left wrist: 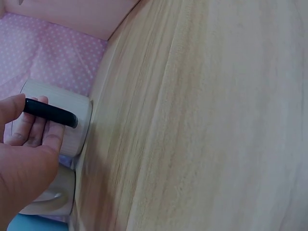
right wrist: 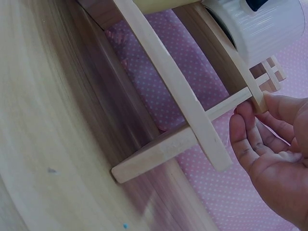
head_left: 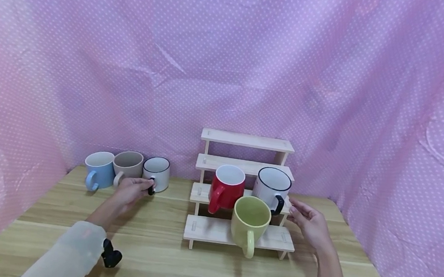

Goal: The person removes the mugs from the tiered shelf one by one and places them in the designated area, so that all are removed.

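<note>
A white mug (head_left: pixel 161 178) with a black rim stands on the table at the left. My left hand (head_left: pixel 132 191) pinches its black handle (left wrist: pixel 52 112) between thumb and fingers. On the right, my right hand (head_left: pixel 313 225) holds the end of one step of the stepped wooden shelf (head_left: pixel 209 229), thumb above and fingertips beneath, as the right wrist view shows. The shelf bears a red mug (head_left: pixel 232 193) and another white mug (head_left: pixel 262 191) with a black handle on its second step up, and a yellow-green mug (head_left: pixel 241 230) on the lowest.
Left of the held mug stand a grey-beige mug (head_left: pixel 132 172) and a light blue mug (head_left: pixel 105 175), close together. The wooden table (head_left: pixel 150 258) ends at a pink-purple dotted cloth (head_left: pixel 168 105) behind and at both sides.
</note>
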Tool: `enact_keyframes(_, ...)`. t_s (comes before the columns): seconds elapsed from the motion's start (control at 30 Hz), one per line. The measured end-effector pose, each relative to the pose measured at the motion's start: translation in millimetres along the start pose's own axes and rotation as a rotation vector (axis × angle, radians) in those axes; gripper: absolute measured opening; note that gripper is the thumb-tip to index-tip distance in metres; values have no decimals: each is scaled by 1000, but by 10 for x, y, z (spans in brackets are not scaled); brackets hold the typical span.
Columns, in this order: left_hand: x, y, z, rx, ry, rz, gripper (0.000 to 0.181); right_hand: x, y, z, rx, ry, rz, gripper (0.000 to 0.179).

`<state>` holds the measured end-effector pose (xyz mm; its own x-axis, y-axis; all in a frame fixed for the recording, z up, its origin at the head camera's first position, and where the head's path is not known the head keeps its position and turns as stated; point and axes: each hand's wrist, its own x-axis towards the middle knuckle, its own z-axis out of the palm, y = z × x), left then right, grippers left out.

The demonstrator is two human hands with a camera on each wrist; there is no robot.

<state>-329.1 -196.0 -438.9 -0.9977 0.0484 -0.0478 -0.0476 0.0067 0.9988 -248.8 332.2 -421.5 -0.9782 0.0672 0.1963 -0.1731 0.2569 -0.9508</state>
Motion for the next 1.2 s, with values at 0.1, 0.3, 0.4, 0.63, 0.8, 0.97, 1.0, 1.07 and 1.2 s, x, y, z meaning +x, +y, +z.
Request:
enact_keyframes(0.1,1,5,-2,59,9,13,25,1,-12,5,3,5,7,46)
enact_keyframes(0.3,-18,88,19,360,110,75,31,-5,-29,-1,23,7,-2,47)
enact_keyframes(0.4,-44,161,44,569,193,153,27,-6,-18,-11,36,8,-13,47)
enact_keyframes(0.63,-150,388,137,734,319,375,20,13,16,-11,31,-1,-1,48)
enact_keyframes(0.8,-235,591,269,744,220,434,23,3,-15,-2,33,1,-2,47)
enact_keyframes(0.97,-298,719,449,739,107,433,29,-4,-41,3,24,5,15,47)
enact_keyframes(1.0,-308,736,489,728,85,437,30,-4,-42,3,25,5,17,47)
enact_keyframes(1.07,-326,759,567,692,38,435,31,-3,-36,3,29,4,18,47)
enact_keyframes(1.2,-381,793,719,611,-42,415,30,0,-30,3,43,0,9,46)
